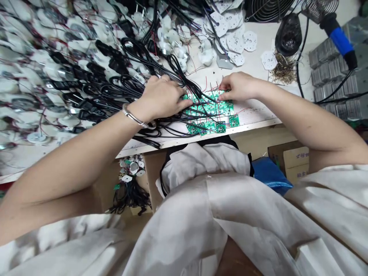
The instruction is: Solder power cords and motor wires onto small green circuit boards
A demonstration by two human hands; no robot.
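My left hand, with a silver bangle at the wrist, closes over a bundle of black cables and its fingertips reach the boards. A cluster of small green circuit boards with red and black wires lies on the white bench top. My right hand rests its fingertips on the far right of that cluster, among the thin wires. Whether those fingers pinch anything is hidden. To the left, white round parts with black plugs lie heaped under and around the cables.
White perforated discs lie at the back. A blue-handled tool and a wire fan guard stand at the far right, beside stacked grey metal blocks. Below the bench edge are a cardboard box and a blue bag.
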